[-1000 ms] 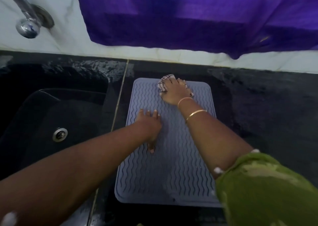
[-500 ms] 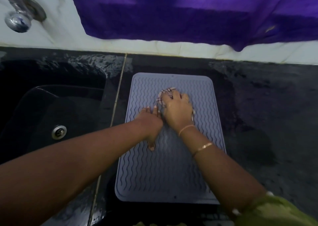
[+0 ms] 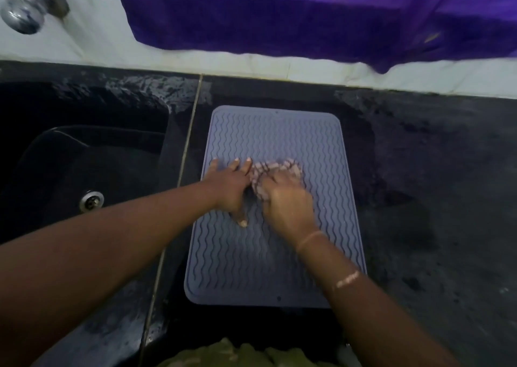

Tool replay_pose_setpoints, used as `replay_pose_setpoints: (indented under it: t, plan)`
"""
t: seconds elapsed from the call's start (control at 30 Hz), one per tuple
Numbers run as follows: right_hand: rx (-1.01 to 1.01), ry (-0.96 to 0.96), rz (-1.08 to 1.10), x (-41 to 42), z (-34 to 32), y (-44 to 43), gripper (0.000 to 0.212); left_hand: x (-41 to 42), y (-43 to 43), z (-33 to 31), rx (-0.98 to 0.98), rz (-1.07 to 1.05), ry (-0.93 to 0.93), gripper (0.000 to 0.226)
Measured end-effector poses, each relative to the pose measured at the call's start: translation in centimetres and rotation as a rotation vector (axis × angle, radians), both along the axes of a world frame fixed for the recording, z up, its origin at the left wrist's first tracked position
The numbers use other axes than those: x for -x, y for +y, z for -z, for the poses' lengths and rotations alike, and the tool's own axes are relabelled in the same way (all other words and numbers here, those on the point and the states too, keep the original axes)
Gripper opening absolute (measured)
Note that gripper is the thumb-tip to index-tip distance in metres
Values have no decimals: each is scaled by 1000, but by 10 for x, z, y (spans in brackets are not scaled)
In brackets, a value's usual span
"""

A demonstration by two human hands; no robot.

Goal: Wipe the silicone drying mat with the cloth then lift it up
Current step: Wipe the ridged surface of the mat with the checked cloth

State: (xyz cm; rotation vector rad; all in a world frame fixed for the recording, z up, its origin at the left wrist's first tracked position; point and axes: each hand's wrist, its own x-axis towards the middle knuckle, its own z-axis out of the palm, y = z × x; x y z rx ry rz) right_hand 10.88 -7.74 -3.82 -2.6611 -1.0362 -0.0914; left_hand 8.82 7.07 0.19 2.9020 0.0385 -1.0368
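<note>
A grey-blue silicone drying mat (image 3: pixel 279 131) with wavy ridges lies flat on the black counter, its long side running away from me. My left hand (image 3: pixel 230 189) presses flat on the mat's left middle, fingers spread. Just to its right, my right hand (image 3: pixel 288 201) grips a bunched checked cloth (image 3: pixel 275 169) and holds it down on the mat's middle. The cloth sticks out beyond my fingers and touches my left hand. Motion blurs my right hand.
A black sink (image 3: pixel 84 171) with a metal drain (image 3: pixel 91 200) lies left of the mat, past a thin seam. A chrome tap (image 3: pixel 23 14) hangs at the top left. A purple cloth (image 3: pixel 307 14) drapes over the white wall. Dark counter (image 3: pixel 433 185) stretches right.
My right hand has dragged the cloth from the mat's far edge back toward me to its middle. My left hand has stayed pressed on the mat.
</note>
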Motion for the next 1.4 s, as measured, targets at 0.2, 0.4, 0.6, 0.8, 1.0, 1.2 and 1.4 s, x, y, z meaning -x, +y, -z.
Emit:
replay_pose_setpoints:
  t: [0.2, 0.4, 0.6, 0.8, 1.0, 1.2, 1.4]
  plan:
    - [37, -107, -109, 49, 4, -35, 20, 0, 4, 6, -15, 7, -2, 131]
    - [173, -14, 98, -50, -21, 2, 32, -1, 4, 4, -9, 11, 9, 132]
    - [161, 194, 43, -7, -23, -12, 41, 0, 4, 5, -10, -8, -11, 128]
    - [128, 351, -195, 90, -27, -63, 31, -2, 1, 5, -56, 14, 9, 132]
    - [201, 380, -228, 107, -37, -83, 33, -2, -7, 1, -92, -6, 31, 130]
    - [135, 249, -82, 2, -30, -52, 16, -5, -18, -6, -184, 7, 48, 130]
    - [71, 206, 126, -15, -27, -29, 24, -4, -19, -7, -173, -9, 35, 126]
